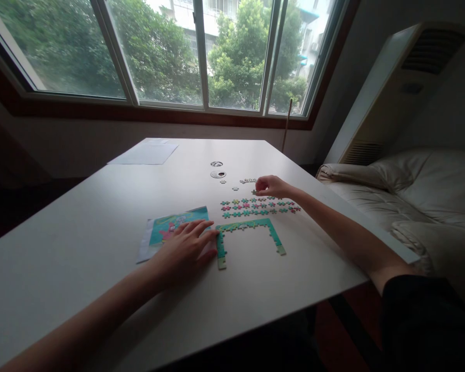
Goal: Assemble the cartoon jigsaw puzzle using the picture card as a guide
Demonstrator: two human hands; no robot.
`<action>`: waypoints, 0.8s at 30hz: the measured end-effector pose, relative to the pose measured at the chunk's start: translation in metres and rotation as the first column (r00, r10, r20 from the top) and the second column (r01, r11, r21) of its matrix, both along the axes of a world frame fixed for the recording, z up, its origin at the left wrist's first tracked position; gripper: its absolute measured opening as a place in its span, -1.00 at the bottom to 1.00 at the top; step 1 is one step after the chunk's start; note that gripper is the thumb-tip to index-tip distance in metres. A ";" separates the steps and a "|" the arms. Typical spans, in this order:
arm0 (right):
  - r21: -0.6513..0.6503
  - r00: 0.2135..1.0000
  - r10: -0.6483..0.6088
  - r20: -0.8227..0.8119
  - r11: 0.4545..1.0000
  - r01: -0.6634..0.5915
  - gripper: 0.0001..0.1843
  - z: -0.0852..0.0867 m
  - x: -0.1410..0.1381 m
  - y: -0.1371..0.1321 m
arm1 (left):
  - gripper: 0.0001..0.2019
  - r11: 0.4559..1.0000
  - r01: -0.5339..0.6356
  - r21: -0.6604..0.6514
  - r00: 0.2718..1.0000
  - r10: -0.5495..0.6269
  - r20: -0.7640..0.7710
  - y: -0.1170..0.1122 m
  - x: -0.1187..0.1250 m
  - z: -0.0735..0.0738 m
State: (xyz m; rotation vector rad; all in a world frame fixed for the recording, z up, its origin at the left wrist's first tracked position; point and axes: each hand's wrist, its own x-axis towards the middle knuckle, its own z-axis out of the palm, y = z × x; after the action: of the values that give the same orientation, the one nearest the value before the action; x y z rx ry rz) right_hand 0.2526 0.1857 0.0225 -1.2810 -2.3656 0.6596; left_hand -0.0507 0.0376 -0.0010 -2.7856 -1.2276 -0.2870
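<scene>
My left hand (186, 247) lies flat with fingers spread on the white table (81, 243), partly over a picture sheet (170, 230) and touching the left end of a teal jigsaw frame (251, 227) that forms an open rectangle. My right hand (270, 186) reaches farther out, fingers pinched on a small puzzle piece (254, 192). Just nearer than that hand, several loose teal and pink pieces (258, 206) lie in rows. A few grey pieces (248, 181) sit beyond.
Two small round discs (217, 169) and a pale paper sheet (145, 153) lie toward the far side of the table. A window runs along the back wall. A cream sofa (418, 196) and a standing air conditioner (395, 88) are at the right.
</scene>
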 end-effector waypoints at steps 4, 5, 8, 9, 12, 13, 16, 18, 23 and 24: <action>-0.120 0.950 0.200 -0.239 0.965 -0.234 -0.69 0.003 -0.027 -0.063 | -0.68 1.000 0.003 0.011 1.000 -0.003 -0.005 0.001 0.001 -0.001; -0.136 0.943 0.231 -0.240 0.954 -0.269 -0.71 0.003 -0.033 -0.080 | -0.68 1.000 0.004 0.016 1.000 -0.004 -0.006 0.001 0.001 -0.001; -0.164 0.936 0.265 -0.231 0.938 -0.306 -0.77 0.003 -0.050 -0.123 | -0.66 0.999 0.009 0.031 1.000 -0.009 -0.011 0.000 0.001 0.000; -0.170 0.935 0.271 -0.228 0.935 -0.313 -0.77 0.002 -0.055 -0.132 | -0.65 0.999 0.012 0.033 1.000 -0.011 -0.011 0.000 0.001 0.000; -0.177 0.935 0.274 -0.225 0.932 -0.315 -0.81 -0.003 -0.066 -0.146 | -0.60 1.000 0.013 0.025 1.000 -0.012 -0.011 -0.002 0.001 0.001; -0.168 0.935 0.278 -0.219 0.933 -0.317 -0.82 -0.005 -0.068 -0.148 | -0.59 1.000 0.010 0.020 1.000 -0.010 -0.013 -0.002 0.001 0.001; -0.084 0.937 0.302 -0.174 0.944 -0.320 -0.85 -0.011 -0.073 -0.148 | -0.58 1.000 0.003 0.018 1.000 -0.003 -0.017 -0.002 0.000 0.001; -0.002 0.942 0.309 -0.132 0.950 -0.312 -0.86 -0.013 -0.074 -0.148 | -0.58 1.000 0.005 0.022 1.000 -0.004 -0.017 -0.002 0.000 0.000; 0.102 0.931 0.357 -0.071 0.931 -0.349 -0.87 -0.013 -0.073 -0.148 | -0.59 1.000 -0.002 0.019 1.000 0.002 -0.014 -0.003 0.001 0.001; 0.103 0.929 0.365 -0.065 0.928 -0.358 -0.87 -0.013 -0.073 -0.148 | -0.59 1.000 -0.005 0.016 1.000 0.005 -0.016 -0.003 0.002 0.002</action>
State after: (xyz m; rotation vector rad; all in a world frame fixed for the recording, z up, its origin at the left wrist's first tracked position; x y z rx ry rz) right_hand 0.1800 0.0376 0.0096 -0.7662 -2.5527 0.6870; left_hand -0.0492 0.0347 0.0008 -2.7653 -1.2235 -0.2721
